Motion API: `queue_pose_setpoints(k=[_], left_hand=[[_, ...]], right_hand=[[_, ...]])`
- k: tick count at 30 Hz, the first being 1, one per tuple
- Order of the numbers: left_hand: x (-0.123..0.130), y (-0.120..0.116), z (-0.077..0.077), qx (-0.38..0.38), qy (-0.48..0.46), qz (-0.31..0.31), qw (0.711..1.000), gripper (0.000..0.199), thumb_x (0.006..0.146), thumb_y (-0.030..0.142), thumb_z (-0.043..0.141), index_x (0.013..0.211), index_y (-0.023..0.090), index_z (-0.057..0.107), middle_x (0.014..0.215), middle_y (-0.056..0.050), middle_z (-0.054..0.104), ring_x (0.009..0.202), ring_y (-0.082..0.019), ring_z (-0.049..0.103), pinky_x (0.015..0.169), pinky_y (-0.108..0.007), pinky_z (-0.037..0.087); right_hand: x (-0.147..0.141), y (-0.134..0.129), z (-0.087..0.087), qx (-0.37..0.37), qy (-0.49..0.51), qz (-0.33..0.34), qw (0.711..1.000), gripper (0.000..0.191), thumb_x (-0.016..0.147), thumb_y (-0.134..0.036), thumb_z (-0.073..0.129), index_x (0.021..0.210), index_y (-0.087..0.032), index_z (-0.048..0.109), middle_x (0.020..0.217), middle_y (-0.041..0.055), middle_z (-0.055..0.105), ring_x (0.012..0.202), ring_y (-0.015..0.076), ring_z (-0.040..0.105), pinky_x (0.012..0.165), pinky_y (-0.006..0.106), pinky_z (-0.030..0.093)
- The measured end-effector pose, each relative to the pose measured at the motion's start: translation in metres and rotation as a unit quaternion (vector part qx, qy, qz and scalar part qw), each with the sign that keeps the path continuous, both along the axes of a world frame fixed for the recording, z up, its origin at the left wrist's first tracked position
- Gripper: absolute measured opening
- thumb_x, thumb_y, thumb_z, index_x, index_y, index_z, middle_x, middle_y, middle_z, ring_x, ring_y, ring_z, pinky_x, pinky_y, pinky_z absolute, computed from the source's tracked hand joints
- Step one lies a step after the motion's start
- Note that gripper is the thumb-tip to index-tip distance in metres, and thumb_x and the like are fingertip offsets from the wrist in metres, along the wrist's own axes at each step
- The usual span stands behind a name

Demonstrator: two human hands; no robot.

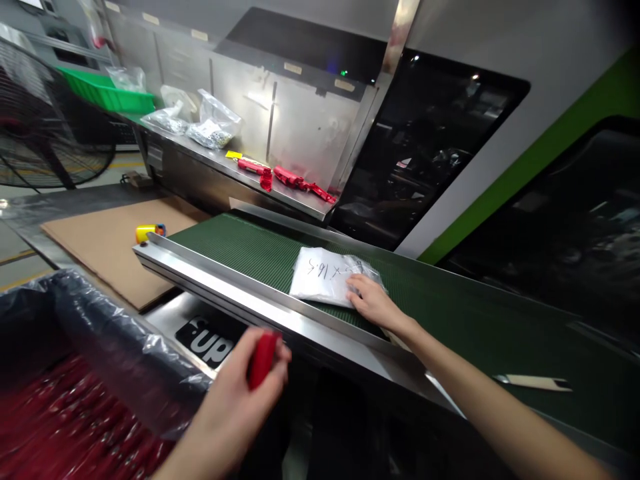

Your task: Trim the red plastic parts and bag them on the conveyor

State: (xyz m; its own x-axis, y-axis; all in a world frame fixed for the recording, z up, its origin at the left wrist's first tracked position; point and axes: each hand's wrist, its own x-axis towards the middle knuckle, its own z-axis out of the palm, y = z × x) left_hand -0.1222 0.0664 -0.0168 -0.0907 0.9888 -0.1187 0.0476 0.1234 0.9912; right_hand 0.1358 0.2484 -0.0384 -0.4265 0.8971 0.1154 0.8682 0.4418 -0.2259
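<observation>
My left hand (250,380) is closed around a red part (263,360), held in front of the conveyor's metal side rail (240,288). On the green ribbed belt (250,250) lies a white plastic packet (320,275) with handwritten marks. My right hand (370,300) rests on the packet's right end, its fingers somewhat spread and its palm down. At lower left, a bin lined with dark plastic (120,333) holds many red parts (75,413), blurred in the picture.
A knife-like tool (535,382) lies on the belt at right. Red parts (287,177) and clear bags (213,127) sit on the metal ledge behind. Cardboard (110,247), a yellow roll (146,233), a fan (40,127) and a green crate (107,92) are at left.
</observation>
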Motion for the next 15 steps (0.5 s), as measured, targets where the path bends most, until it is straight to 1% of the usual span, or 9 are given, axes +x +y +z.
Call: queue_pose_setpoints(k=[1,2,3,4,5,7,10,12,15], left_hand=[[-0.007,0.029,0.014,0.037,0.108,-0.028,0.993,0.016,0.087,0.035,0.057,0.093,0.021,0.056,0.082,-0.001,0.061,0.068,-0.015,0.055,0.058,-0.025,0.043],[-0.013,0.06,0.026,0.054,0.205,-0.048,0.976,0.01,0.088,0.027,0.054,0.095,0.02,0.055,0.082,0.0,0.059,0.069,-0.014,0.053,0.061,-0.025,0.043],[-0.016,0.091,0.035,0.055,0.235,-0.061,0.969,0.008,0.085,0.02,0.057,0.092,0.018,0.056,0.08,0.0,0.058,0.068,-0.013,0.052,0.061,-0.024,0.042],[-0.018,0.121,0.04,0.045,0.251,-0.071,0.964,0.008,0.083,0.02,0.061,0.088,0.016,0.056,0.078,0.0,0.057,0.065,-0.012,0.051,0.059,-0.024,0.042],[-0.018,0.148,0.041,0.027,0.265,-0.086,0.96,0.01,0.083,0.02,0.064,0.087,0.015,0.057,0.076,0.0,0.057,0.063,-0.012,0.05,0.057,-0.025,0.042],[-0.013,0.19,0.035,-0.01,0.288,-0.112,0.951,0.015,0.086,0.026,0.065,0.087,0.013,0.059,0.078,0.0,0.058,0.063,-0.012,0.053,0.059,-0.026,0.047],[-0.001,0.224,0.014,-0.047,0.306,-0.117,0.944,0.019,0.089,0.031,0.064,0.093,0.012,0.061,0.086,-0.003,0.062,0.073,-0.014,0.059,0.067,-0.031,0.053],[0.005,0.231,0.002,-0.057,0.304,-0.103,0.945,0.021,0.089,0.032,0.064,0.096,0.012,0.061,0.092,-0.004,0.063,0.078,-0.016,0.061,0.07,-0.033,0.054],[0.008,0.232,-0.01,-0.05,0.268,-0.079,0.959,0.024,0.091,0.034,0.062,0.1,0.012,0.061,0.094,-0.005,0.064,0.079,-0.016,0.062,0.07,-0.033,0.055]], right_hand=[[0.0,0.0,-0.001,0.001,0.006,-0.011,1.0,0.033,0.093,-0.035,0.057,0.122,-0.017,0.058,0.136,0.0104,0.052,0.125,0.0253,0.05,0.104,0.051,0.041],[-0.001,0.001,-0.001,0.003,0.012,-0.02,1.0,0.033,0.093,-0.035,0.057,0.121,-0.017,0.058,0.135,0.0103,0.053,0.124,0.0251,0.05,0.104,0.051,0.041],[-0.001,0.001,-0.001,0.004,0.019,-0.029,0.999,0.033,0.093,-0.035,0.057,0.121,-0.018,0.059,0.134,0.0102,0.053,0.124,0.025,0.051,0.104,0.051,0.041],[-0.001,0.002,-0.001,0.006,0.025,-0.038,0.999,0.033,0.093,-0.035,0.057,0.12,-0.018,0.059,0.133,0.0102,0.054,0.123,0.0248,0.051,0.104,0.051,0.041],[-0.002,0.002,-0.001,0.008,0.031,-0.047,0.998,0.032,0.093,-0.035,0.058,0.119,-0.018,0.06,0.132,0.01,0.055,0.123,0.0246,0.051,0.104,0.05,0.041],[-0.001,0.003,-0.001,0.009,0.043,-0.069,0.997,0.03,0.093,-0.035,0.058,0.117,-0.018,0.06,0.128,0.0094,0.057,0.119,0.0234,0.054,0.102,0.049,0.043],[0.0,0.004,-0.001,0.001,0.063,-0.107,0.992,0.029,0.093,-0.036,0.056,0.115,-0.018,0.06,0.122,0.0086,0.06,0.11,0.0208,0.058,0.098,0.045,0.047],[0.0,0.007,-0.004,-0.013,0.076,-0.125,0.989,0.027,0.094,-0.037,0.056,0.112,-0.018,0.061,0.117,0.0078,0.062,0.104,0.0191,0.06,0.094,0.043,0.049],[-0.005,0.015,-0.012,-0.037,0.105,-0.142,0.984,0.025,0.094,-0.038,0.055,0.105,-0.017,0.063,0.106,0.0059,0.064,0.093,0.0158,0.062,0.084,0.037,0.053]])
